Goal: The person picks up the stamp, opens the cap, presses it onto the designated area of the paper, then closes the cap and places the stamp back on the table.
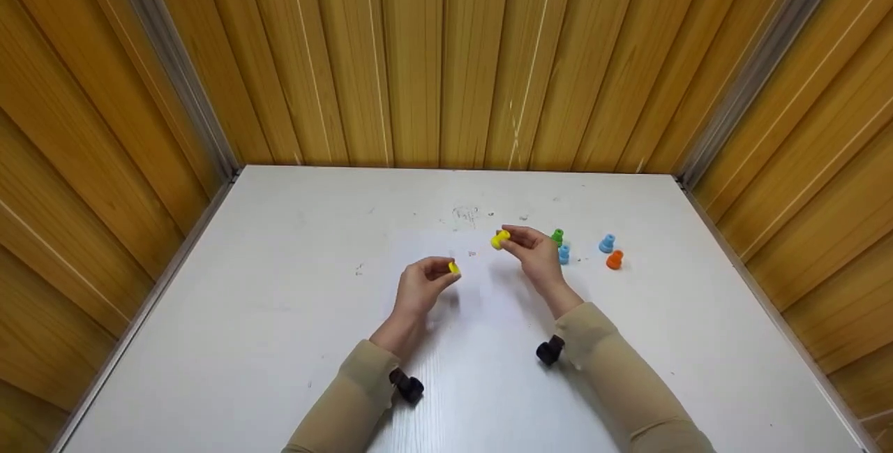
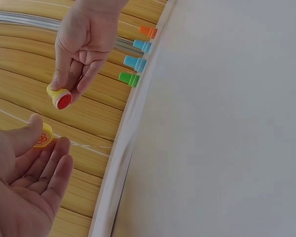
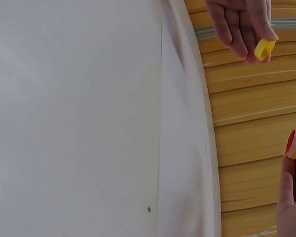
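Hand (R) point(image 1: 536, 257) pinches yellow stamp point(image 1: 500, 239) btwn thumb & fingers, red face uncovered; L hand point(image 1: 417, 289), apart from it, pinches sm. yellow cap point(image 1: 453, 268) w/ red flower mark. Both pcs are held up over white counter point(image 1: 230, 313). Farther R, green stamp point(image 1: 557, 236) & blue stamp point(image 1: 564, 255) stand close tog., then 2nd blue stamp point(image 1: 607, 243) near orange stamp point(image 1: 614, 260).

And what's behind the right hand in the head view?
Past the edge of the right hand, a green stamp and a blue stamp show, seemingly partly covered. The patch of table directly behind the hand is hidden.
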Available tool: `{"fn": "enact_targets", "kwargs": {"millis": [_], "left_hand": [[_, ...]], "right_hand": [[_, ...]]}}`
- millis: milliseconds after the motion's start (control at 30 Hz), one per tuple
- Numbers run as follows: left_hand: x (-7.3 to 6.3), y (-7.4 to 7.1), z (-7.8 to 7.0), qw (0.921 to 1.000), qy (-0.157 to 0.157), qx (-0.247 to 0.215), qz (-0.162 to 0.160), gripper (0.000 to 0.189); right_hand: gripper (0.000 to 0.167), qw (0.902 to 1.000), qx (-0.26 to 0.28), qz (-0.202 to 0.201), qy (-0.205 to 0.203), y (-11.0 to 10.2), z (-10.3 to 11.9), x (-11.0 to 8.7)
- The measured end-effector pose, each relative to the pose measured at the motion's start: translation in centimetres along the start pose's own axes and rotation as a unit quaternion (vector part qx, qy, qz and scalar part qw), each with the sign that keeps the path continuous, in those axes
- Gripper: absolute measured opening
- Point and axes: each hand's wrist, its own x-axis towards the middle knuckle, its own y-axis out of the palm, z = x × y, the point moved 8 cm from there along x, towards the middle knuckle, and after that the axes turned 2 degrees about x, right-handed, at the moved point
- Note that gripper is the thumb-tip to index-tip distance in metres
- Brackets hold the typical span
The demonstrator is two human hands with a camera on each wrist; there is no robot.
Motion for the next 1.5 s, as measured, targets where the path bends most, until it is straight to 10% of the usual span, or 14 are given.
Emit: {"fn": "enact_targets", "kwargs": {"millis": [600,1500], "left_hand": [[0.2,-0.4,0.3,0.9998,0.013,0.010,-0.008,0.034],[0.2,-0.5,0.1,0.9997,0.009,0.021,-0.004,0.033]], "right_hand": [[0.028,0.9756,-0.196,0.055,0.081,1.0,-3.1,3.6],[0.024,0.9600,-0.257,0.085,0.073,2.0,-3.9,4.3]]}}
